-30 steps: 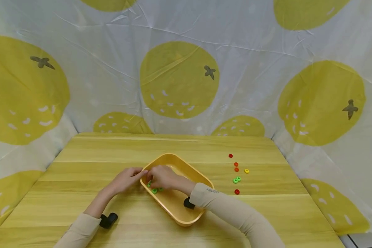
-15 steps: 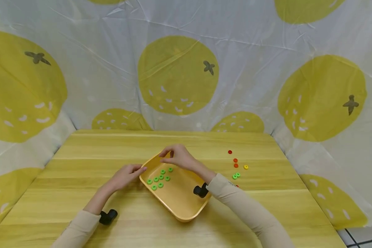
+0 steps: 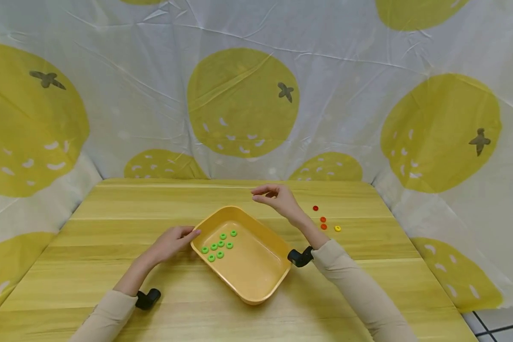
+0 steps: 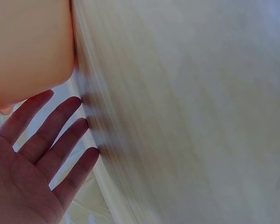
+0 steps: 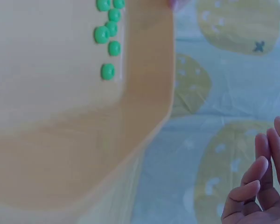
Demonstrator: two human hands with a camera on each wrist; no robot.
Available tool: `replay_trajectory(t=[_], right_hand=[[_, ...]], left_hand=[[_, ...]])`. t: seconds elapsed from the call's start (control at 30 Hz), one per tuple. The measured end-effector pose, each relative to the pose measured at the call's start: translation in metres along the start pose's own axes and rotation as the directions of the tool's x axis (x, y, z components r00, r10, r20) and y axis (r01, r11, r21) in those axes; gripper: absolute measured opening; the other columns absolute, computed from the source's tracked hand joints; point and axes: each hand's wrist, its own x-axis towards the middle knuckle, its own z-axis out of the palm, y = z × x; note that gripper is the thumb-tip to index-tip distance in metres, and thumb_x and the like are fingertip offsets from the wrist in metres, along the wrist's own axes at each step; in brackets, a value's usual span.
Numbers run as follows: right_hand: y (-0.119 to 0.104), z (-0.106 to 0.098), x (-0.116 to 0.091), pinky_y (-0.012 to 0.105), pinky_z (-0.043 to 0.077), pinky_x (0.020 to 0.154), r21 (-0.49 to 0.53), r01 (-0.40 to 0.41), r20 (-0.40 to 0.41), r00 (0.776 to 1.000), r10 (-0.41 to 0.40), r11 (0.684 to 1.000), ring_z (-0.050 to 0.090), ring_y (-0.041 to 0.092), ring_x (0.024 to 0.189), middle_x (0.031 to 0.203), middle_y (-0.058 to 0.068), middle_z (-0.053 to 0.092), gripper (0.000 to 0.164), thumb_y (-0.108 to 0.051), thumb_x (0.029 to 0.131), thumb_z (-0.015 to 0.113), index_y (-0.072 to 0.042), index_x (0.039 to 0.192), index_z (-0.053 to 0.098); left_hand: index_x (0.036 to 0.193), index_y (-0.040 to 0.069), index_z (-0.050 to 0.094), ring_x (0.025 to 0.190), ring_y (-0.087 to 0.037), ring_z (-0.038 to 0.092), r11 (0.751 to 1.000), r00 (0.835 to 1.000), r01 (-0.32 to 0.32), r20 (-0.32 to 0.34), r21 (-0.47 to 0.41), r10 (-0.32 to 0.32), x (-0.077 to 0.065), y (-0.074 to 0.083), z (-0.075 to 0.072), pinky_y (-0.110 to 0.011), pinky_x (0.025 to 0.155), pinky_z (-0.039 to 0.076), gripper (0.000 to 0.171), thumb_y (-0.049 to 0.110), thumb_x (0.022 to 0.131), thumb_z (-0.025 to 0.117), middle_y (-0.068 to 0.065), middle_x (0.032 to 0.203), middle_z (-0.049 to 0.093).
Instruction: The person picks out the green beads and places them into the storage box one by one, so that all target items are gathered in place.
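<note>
A yellow-orange plastic basin (image 3: 256, 247) stands on the wooden table, turned at an angle. Several small green rings (image 3: 220, 243) lie loose on its floor at the left end; the right wrist view shows most of these green rings (image 5: 108, 71) too. My left hand (image 3: 173, 243) holds the basin's left corner, thumb over the rim. In the left wrist view, that hand (image 4: 42, 154) has its index finger against the outer wall and the other fingers spread. Beyond the basin's far side, my right hand (image 3: 278, 199) hovers with loosely bent fingers and nothing visible between them.
To the right of my right hand, a dark red ring (image 3: 315, 208), two orange rings (image 3: 323, 219) and a yellow ring (image 3: 337, 228) lie on the table (image 3: 393, 280). My right forearm covers part of the tabletop. A fruit-patterned curtain (image 3: 342, 95) hangs behind and beside the table.
My right hand has risen from the green rings inside the basin and moved right and away, past its far edge. The left hand stays at the rim.
</note>
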Motion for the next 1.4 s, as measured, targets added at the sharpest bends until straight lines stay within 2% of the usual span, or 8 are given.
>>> replay_trajectory(t=[0.23,0.57,0.73,0.97,1.07,1.17,1.27,1.4], right_hand=[[0.003,-0.033,-0.013,0.031,0.038,0.08,0.161,-0.093,-0.078,0.991,0.107,0.983,0.055,0.013,0.095,0.106,-0.008,0.067,0.028,-0.027,0.089,0.066,-0.012,0.113,0.067],[0.017,-0.079,-0.048,0.026,0.042,0.074,0.128,-0.172,-0.165,0.967,0.192,0.977,0.05,0.01,0.083,0.103,-0.013,0.064,0.031,-0.03,0.089,0.064,-0.011,0.114,0.065],[0.043,-0.094,-0.063,0.027,0.044,0.074,0.015,-0.231,-0.203,0.952,0.229,0.973,0.055,0.008,0.082,0.097,-0.013,0.067,0.04,-0.035,0.088,0.065,-0.007,0.116,0.065],[0.071,-0.111,-0.089,0.024,0.044,0.061,-0.194,-0.232,-0.165,0.965,0.202,0.953,0.06,0.012,0.073,0.109,0.018,0.067,0.033,-0.025,0.089,0.065,0.0,0.111,0.067],[0.085,-0.113,-0.098,0.024,0.042,0.054,-0.342,-0.224,-0.147,0.972,0.183,0.913,0.057,0.017,0.064,0.103,0.019,0.069,0.025,-0.018,0.088,0.066,0.0,0.105,0.07],[0.1,-0.115,-0.105,0.021,0.042,0.057,-0.479,-0.195,-0.113,0.981,0.16,0.856,0.056,0.016,0.067,0.096,0.016,0.071,0.017,-0.009,0.086,0.066,0.0,0.099,0.072],[0.11,-0.114,-0.11,0.021,0.044,0.063,-0.544,-0.176,-0.092,0.984,0.15,0.82,0.057,0.013,0.075,0.092,0.013,0.071,0.013,-0.003,0.083,0.067,-0.002,0.095,0.073],[0.115,-0.112,-0.112,0.022,0.042,0.062,-0.559,-0.184,-0.093,0.983,0.159,0.809,0.055,0.013,0.074,0.089,0.011,0.071,0.015,0.002,0.079,0.067,-0.003,0.091,0.074]], left_hand=[[0.098,0.013,0.067,0.071,-0.015,0.052,1.0,1.0,-0.009,-0.003,-0.001,0.009,0.0,0.0,0.001,-0.026,0.065,0.04,0.037,0.041,0.099,0.043,0.0,0.084,0.067],[0.101,0.014,0.067,0.074,-0.016,0.055,1.0,1.0,0.004,-0.002,-0.002,-0.004,-0.001,-0.002,0.0,-0.027,0.068,0.041,0.039,0.043,0.099,0.041,0.0,0.088,0.069],[0.101,0.014,0.067,0.072,-0.016,0.055,1.0,1.0,-0.008,-0.004,0.0,0.008,0.0,-0.001,0.0,-0.026,0.066,0.04,0.038,0.042,0.099,0.041,-0.001,0.087,0.069],[0.097,0.013,0.067,0.063,-0.014,0.05,1.0,1.0,-0.007,-0.011,-0.008,0.007,0.001,0.0,0.0,-0.024,0.059,0.038,0.038,0.042,0.099,0.043,0.001,0.078,0.065],[0.097,0.013,0.067,0.062,-0.014,0.05,1.0,1.0,-0.004,-0.006,-0.005,0.004,0.002,0.0,0.0,-0.024,0.058,0.038,0.039,0.043,0.099,0.042,0.001,0.076,0.064],[0.097,0.013,0.066,0.063,-0.014,0.05,1.0,1.0,0.002,-0.003,-0.006,-0.002,0.003,-0.001,0.001,-0.023,0.058,0.038,0.038,0.043,0.099,0.042,0.002,0.076,0.063],[0.096,0.013,0.066,0.063,-0.014,0.05,1.0,1.0,0.002,-0.003,-0.003,-0.002,0.003,-0.002,0.001,-0.024,0.058,0.038,0.038,0.043,0.099,0.042,0.001,0.076,0.063],[0.096,0.012,0.066,0.064,-0.015,0.05,1.0,1.0,0.001,-0.005,-0.002,-0.001,0.002,-0.001,0.001,-0.024,0.058,0.038,0.039,0.043,0.099,0.042,0.001,0.076,0.063]])
